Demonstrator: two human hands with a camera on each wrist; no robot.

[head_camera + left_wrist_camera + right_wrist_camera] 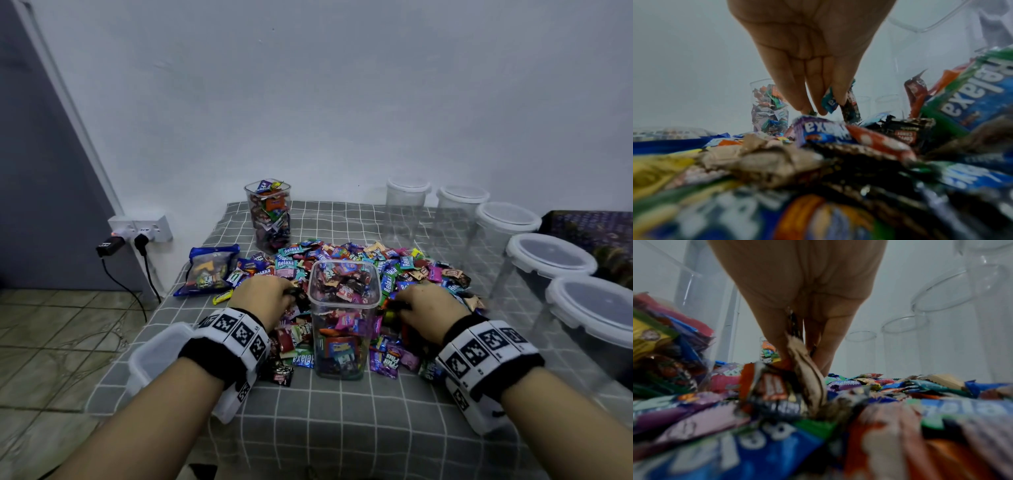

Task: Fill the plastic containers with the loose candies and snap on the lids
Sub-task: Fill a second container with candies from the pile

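The open container [344, 318] stands between both hands, left [262, 299] and right [430, 308], each pinching candies [394, 260].

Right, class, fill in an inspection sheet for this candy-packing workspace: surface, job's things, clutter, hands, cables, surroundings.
Surface: table under a grey checked cloth.
Job's things: loose candy pile; open square container, nearly full, in front; a second filled container behind, no lid on it; five lidded empty containers along the right; a spare lid at the near left edge.
Clutter: blue candy bag at left.
Hands: left hand and right hand each pinch candies from the pile, either side of the square container.
Cables: two plugs with black cords at the wall socket.
Surroundings: white wall, tiled floor.
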